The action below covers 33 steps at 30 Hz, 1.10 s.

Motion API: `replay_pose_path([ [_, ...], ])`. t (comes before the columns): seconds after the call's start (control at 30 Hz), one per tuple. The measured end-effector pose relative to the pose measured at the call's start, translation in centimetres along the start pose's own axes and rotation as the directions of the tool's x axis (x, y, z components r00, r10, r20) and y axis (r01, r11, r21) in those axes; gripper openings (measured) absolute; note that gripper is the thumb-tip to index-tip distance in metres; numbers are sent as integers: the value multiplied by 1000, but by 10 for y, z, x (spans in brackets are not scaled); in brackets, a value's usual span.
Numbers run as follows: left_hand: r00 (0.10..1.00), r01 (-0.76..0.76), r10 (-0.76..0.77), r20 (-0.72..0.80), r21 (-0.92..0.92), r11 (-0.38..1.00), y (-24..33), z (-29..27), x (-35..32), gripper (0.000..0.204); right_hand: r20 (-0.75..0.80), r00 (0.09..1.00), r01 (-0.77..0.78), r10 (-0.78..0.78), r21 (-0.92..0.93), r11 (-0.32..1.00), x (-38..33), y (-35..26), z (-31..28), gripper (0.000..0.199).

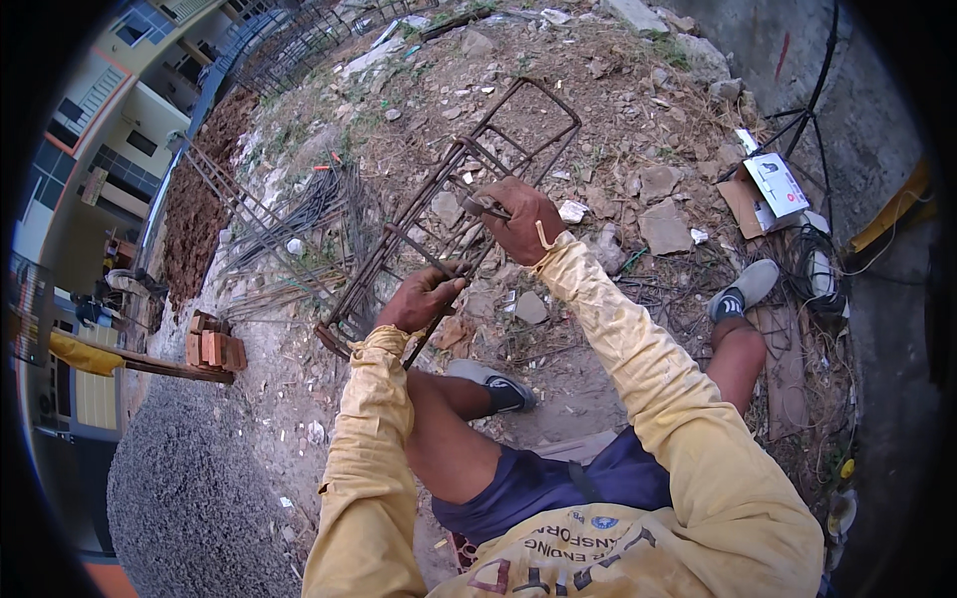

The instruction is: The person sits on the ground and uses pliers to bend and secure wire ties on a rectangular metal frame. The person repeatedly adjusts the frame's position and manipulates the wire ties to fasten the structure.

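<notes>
- My left grip is closed around a bar of the steel-bar cage.
- My right grip, farther up the cage, is curled around a short metal piece; I can't make out its kind.
- The cage slants in front of me, above the rubble-strewn ground.
- Left of it lie loose rods, then stacked bricks beside a gravel heap.

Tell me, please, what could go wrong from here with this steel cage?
The bare left hand and right hand might get scraped or pinched by the steel cage. Its near end is close to the bent left leg, so a slip could knock it. Scattered rubble might make footing unsteady.
</notes>
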<state>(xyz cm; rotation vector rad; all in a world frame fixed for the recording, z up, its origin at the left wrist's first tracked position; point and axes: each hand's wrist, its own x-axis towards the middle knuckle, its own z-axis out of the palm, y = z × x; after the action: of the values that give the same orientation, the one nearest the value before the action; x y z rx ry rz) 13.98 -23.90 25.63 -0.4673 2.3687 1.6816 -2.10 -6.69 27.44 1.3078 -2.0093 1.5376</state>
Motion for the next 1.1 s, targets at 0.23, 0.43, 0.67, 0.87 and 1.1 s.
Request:
replay_pose_path([
  [0.23,998,-60,59,10,117,991,10,0,6,40,-96,942,-302,322,176,937,-98,42,48,20],
  [0.43,999,31,-32,11,106,994,12,-2,4,41,-222,896,-333,385,239,912,-106,62,95,32],
  [0.67,997,-56,57,-45,14,998,3,6,2,41,-64,865,-493,497,70,867,-118,50,105,38],
  [0.87,994,-38,41,-104,26,999,11,13,-1,42,97,894,-429,437,-95,899,-146,5,71,26],
  [1.1,991,-68,74,-107,56,996,8,14,1,39,220,956,-219,196,86,972,-142,-15,54,25],
])
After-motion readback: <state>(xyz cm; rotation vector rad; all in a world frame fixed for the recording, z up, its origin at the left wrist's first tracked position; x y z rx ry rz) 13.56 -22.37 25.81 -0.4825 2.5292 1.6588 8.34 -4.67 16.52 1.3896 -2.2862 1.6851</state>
